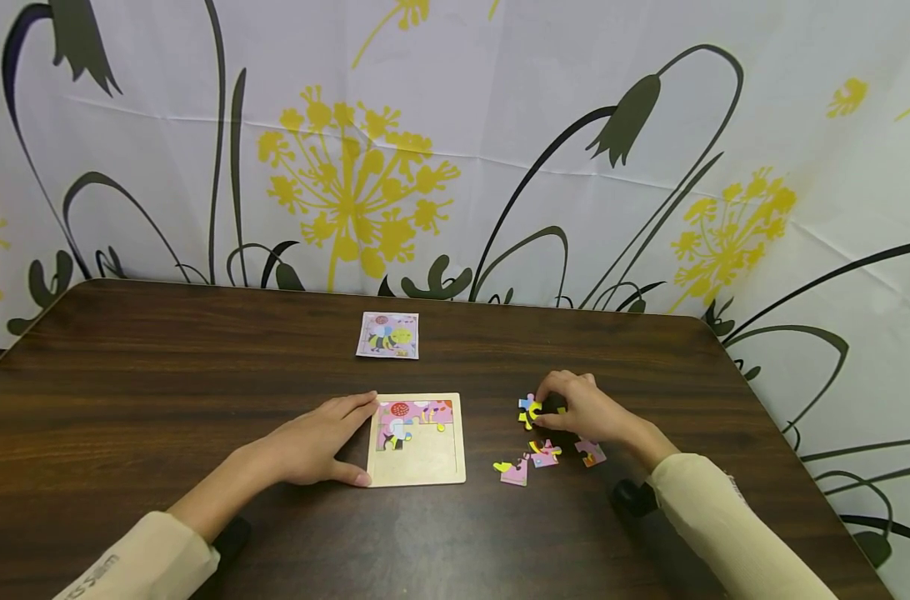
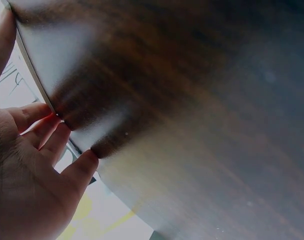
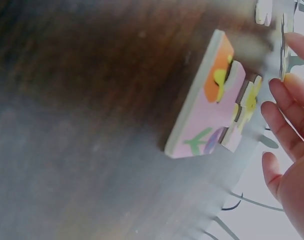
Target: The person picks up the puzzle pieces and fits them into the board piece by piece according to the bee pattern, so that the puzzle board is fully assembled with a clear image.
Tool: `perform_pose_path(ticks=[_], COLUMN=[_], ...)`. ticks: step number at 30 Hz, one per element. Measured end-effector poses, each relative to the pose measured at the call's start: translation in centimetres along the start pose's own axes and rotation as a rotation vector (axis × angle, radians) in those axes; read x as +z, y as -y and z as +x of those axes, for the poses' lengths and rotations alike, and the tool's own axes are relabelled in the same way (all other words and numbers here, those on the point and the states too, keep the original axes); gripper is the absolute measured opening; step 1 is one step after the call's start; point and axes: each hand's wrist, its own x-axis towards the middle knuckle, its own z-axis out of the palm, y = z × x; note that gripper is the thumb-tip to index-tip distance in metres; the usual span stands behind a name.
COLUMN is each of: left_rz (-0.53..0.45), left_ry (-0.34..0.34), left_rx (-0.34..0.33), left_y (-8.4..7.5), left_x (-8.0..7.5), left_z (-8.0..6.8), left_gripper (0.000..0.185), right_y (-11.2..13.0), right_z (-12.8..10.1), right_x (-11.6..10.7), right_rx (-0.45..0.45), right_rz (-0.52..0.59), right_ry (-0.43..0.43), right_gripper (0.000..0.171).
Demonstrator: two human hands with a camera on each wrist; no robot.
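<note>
- A floral cloth (image 1: 515, 92) hangs behind the table.
- The dark wooden table (image 1: 200, 358) bears everything else.
- The left hand (image 1: 312, 442) is relaxed, thumb and fingers spread along the tray's left edge, grasping nothing.
- The right hand (image 1: 590, 412) pinches a blue, yellow and black piece (image 1: 528, 412), right of the tray.
- The puzzle tray (image 1: 425, 462) has pieces along its top and upper left.
- A bee picture card (image 1: 389, 336) lies beyond the tray.
- Three pink loose pieces (image 1: 514, 473) lie near the right hand.
</note>
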Motion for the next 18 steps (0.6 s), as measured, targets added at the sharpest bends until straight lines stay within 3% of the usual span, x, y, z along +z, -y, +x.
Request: perform_pose_path(ticks=[18], left_rz=[-0.004], left_ry=[-0.001], left_rx=[0.011], left_y=[0.0], left_x=[0.1], left_z=[0.0], left_gripper=[0.091], right_y=[2.0], right_z=[1.6], right_x=[-0.2], right_rx=[-0.052], right_rz=[0.036], right_ry=[-0.009], right_gripper=[0.02])
